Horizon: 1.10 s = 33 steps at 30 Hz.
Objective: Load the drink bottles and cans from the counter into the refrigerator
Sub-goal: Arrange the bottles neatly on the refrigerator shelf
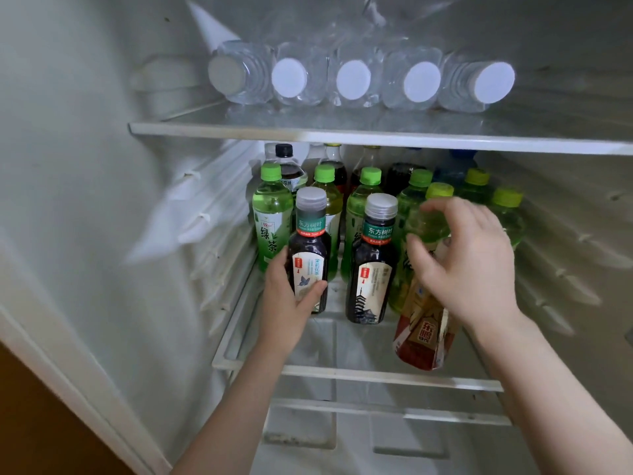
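Two hands reach onto the fridge shelf (376, 373). Our left hand (291, 303) grips a dark tea bottle (310, 248) upright; a second dark bottle (371, 269) stands just right of its thumb. Our right hand (472, 262) arches spread fingers over a tilted amber bottle (424, 334); we cannot tell whether they hold it. We judge placement under way: next, seat both upright, then release

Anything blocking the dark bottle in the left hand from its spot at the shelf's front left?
Nothing visible. The left hand holds the dark bottle at a bare patch of shelf; green bottles stand behind, a second dark bottle apart to its right.
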{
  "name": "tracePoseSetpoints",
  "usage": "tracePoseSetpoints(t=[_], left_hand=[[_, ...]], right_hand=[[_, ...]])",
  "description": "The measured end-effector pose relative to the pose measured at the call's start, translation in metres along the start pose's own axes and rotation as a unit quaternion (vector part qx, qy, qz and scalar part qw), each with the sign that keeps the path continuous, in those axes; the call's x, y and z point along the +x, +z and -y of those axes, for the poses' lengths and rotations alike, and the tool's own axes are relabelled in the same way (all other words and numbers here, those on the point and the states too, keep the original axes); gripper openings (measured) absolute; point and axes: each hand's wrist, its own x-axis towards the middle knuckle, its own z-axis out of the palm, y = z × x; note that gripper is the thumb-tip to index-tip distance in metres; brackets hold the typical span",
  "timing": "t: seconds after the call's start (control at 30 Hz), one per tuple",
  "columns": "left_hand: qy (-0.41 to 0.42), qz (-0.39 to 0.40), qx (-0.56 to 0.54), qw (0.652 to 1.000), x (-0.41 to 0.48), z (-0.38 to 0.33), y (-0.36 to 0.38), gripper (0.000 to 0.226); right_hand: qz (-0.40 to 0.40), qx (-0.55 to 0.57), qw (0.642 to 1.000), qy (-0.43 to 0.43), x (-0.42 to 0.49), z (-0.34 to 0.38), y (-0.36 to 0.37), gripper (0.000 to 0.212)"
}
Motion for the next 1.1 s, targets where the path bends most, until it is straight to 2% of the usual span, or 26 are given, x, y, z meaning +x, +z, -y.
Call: tracePoseSetpoints(t=[0.07,0.13,0.23,0.33,0.43,0.53,0.63,0.73,0.9,1.1], left_hand=[[0.0,-0.004,0.007,1.0,0.0,0.0,0.002,0.076],[-0.004,0.003,0.008,1.0,-0.001,0.0,0.003,0.077],[-0.011,0.005,0.006,1.0,0.0,-0.003,-0.002,0.078],[0.037,-0.071,0.01,0.997,0.013,-0.025,-0.016,0.072],[0.158,-0.126,0.015,0.979,0.035,-0.058,-0.026,0.051],[0.188,-0.136,0.073,0.97,0.063,-0.089,-0.029,0.041],[0.176,-0.073,0.136,0.972,0.093,-0.113,-0.028,0.037],[0.111,0.022,0.187,0.976,0.121,-0.129,-0.022,0.039],[0.028,0.182,0.259,0.948,0.155,-0.135,-0.013,0.051],[0.032,0.187,0.27,0.944,0.168,-0.127,-0.013,0.042]], right_hand=[[0.015,-0.026,0.999,0.009,-0.001,0.005,-0.002,0.035],[-0.003,-0.023,1.0,-0.002,-0.012,0.013,-0.004,0.031],[-0.089,0.047,0.995,-0.012,-0.046,0.022,-0.002,0.025],[-0.179,0.076,0.98,0.038,-0.076,0.014,0.003,0.039],[-0.138,0.124,0.972,0.143,-0.087,-0.003,0.016,0.069],[-0.051,0.166,0.957,0.234,-0.09,-0.015,0.03,0.087],[-0.043,0.165,0.961,0.218,-0.092,-0.025,0.038,0.082],[-0.043,0.169,0.961,0.215,-0.093,-0.03,0.039,0.081],[-0.046,0.171,0.962,0.207,-0.097,-0.031,0.042,0.082],[-0.058,0.168,0.963,0.204,-0.097,-0.032,0.045,0.081]])
